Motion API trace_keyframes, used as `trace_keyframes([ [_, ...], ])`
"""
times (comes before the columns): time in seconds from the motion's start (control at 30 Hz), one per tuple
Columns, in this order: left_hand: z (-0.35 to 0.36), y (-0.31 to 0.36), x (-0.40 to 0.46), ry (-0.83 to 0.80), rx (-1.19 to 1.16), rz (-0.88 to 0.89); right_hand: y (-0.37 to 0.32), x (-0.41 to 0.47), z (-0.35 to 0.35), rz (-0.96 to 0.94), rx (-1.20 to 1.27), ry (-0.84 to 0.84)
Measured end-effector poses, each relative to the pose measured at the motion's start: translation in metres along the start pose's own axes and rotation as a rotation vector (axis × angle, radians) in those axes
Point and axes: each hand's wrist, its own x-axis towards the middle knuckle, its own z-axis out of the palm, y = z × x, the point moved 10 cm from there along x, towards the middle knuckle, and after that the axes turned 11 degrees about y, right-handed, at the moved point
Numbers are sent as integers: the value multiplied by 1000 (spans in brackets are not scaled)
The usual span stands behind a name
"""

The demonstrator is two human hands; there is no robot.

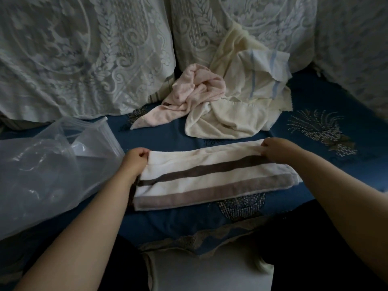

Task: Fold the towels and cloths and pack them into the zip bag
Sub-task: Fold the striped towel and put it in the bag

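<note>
Left hand and right hand each pinching a far corner of the striped towel, fingers curled. Lying folded near the seat's front edge. Zip bag at the left edge; loose cloths heaped at the back.

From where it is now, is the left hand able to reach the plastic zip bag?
Probably yes. The zip bag lies just left of the left hand on the blue cover, with nothing between them. But its fingers now pinch the striped towel, which it must release first.
</note>
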Motion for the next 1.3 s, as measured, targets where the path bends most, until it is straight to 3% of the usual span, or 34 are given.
trace_keyframes([
  [0.07,-5,11,3,-91,-13,0,0,-2,-1,5,4,1],
  [0.13,-15,14,9,-99,169,0,2,-2,0,39,42,-5],
  [0.23,-41,37,6,182,624,184,8,-3,-5,115,122,28],
  [0.3,-27,60,-12,256,679,375,17,-4,-7,196,183,42],
  [0.37,11,56,-27,54,700,441,27,-8,-5,302,214,18],
  [0.43,39,24,-36,-202,804,344,36,-11,-1,355,228,-37],
  [0.53,32,-3,-31,-310,862,232,37,-12,-14,271,268,-9],
  [0.63,15,4,-16,-335,705,189,38,-10,-47,156,351,167],
  [0.77,-18,24,0,-59,542,105,40,-7,-65,173,484,396],
  [0.83,-11,17,-9,-17,434,20,42,-8,-63,246,504,451],
  [0.93,14,-3,-35,-46,345,-36,18,-18,-56,184,334,433],
  [1.0,19,-16,-50,-1,371,-59,-29,-34,-49,-53,260,420],
  [1.1,14,-34,-67,88,337,-171,-108,-69,-8,-439,169,259],
  [1.2,9,-46,-71,101,-12,-330,-144,-91,45,-564,10,93],
  [1.3,-17,-19,-71,217,-333,-324,-147,-96,68,-573,-115,15],
])
